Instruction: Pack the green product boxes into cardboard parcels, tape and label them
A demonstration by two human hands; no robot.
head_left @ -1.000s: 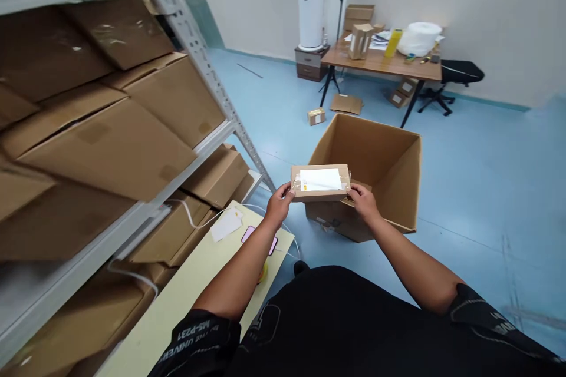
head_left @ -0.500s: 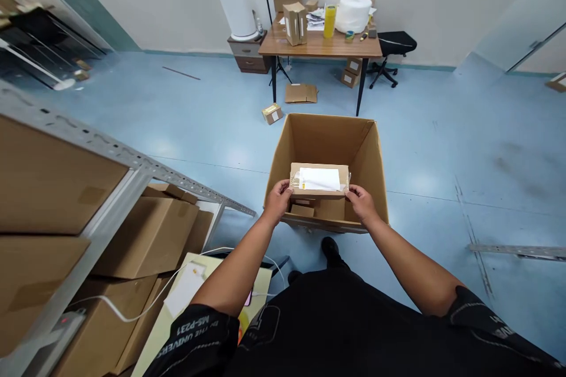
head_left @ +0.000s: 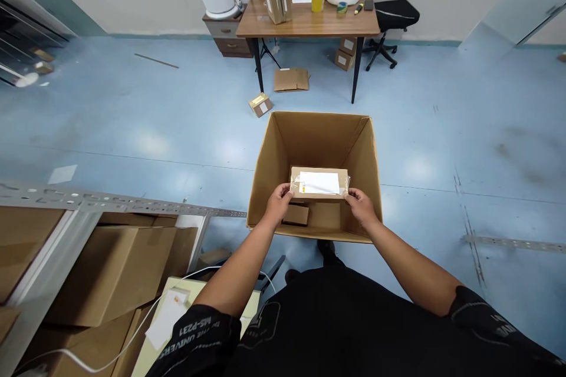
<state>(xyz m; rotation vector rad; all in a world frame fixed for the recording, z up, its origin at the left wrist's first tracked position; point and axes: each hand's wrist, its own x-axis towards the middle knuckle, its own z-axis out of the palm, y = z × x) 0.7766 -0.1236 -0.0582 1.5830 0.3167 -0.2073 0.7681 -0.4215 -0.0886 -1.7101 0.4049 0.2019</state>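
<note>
Between my two hands is a small cardboard parcel (head_left: 319, 194) with a white label on top and clear tape at its ends. My left hand (head_left: 279, 201) grips its left end, and my right hand (head_left: 360, 205) grips its right end. The parcel is over the opening of a large open carton (head_left: 316, 238) standing on the floor. Inside that carton, a smaller brown box (head_left: 295, 214) lies at the bottom near the left. The parcel hides part of the carton's inside.
A metal shelf rack (head_left: 132, 205) with large cartons (head_left: 115, 271) stands at my left, beside a cream-coloured table (head_left: 152, 312) with papers and a white cable. Ahead is a wooden desk (head_left: 309, 23) with packing supplies. A small box (head_left: 260, 105) and flattened cardboard (head_left: 290, 79) lie on the floor.
My view has shifted forward, so the desk and rack sit differently in the picture. Both hands still hold the parcel, which is now slightly further inside the large carton's outline.
</note>
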